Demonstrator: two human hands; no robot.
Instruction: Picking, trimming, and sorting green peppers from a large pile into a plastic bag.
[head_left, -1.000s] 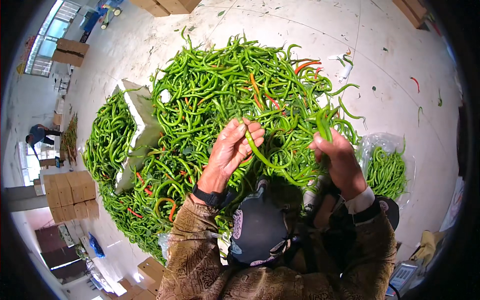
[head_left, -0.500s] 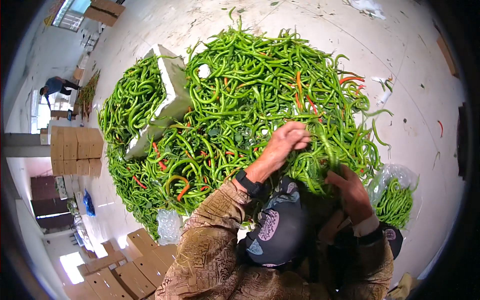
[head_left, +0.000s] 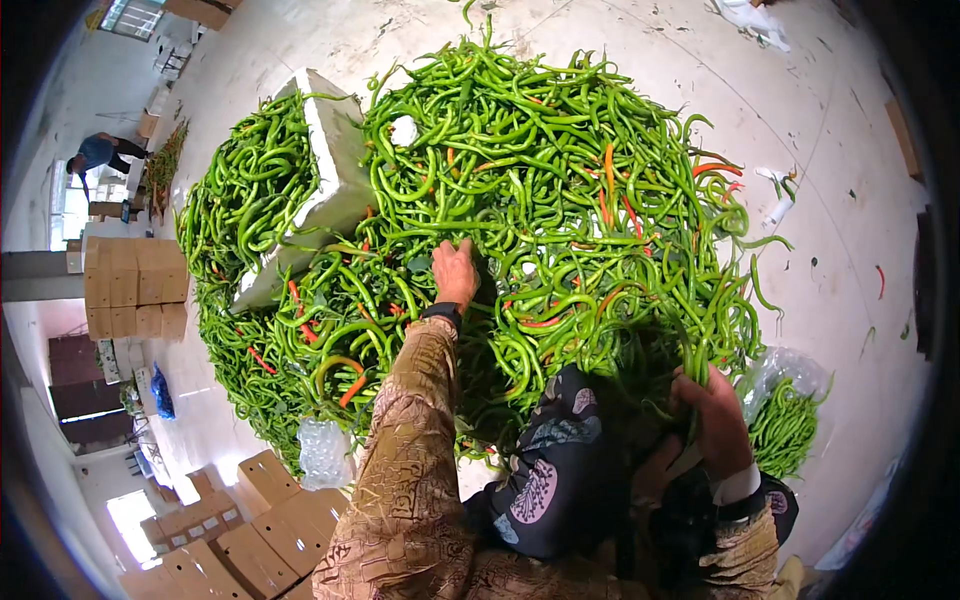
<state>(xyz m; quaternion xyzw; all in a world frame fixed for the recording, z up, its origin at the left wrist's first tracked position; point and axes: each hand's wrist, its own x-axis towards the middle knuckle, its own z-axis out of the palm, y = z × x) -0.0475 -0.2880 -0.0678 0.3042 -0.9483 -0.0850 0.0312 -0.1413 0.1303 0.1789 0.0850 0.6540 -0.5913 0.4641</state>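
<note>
Swung leftward, the bare left hand (head_left: 456, 273) touches crisscrossed, long green peppers (head_left: 510, 205) beneath curled fingers, hold unclear; the right hand (head_left: 718, 415) grips others (head_left: 689, 352) pointing away.

Right hand (head_left: 718, 420) holds green peppers (head_left: 695, 350); left hand (head_left: 456, 274) touches the heap (head_left: 540, 240), grip unclear

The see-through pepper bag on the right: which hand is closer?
Right. The right hand is just left of the bag; the left hand is farther left, at the pepper pile.
</note>
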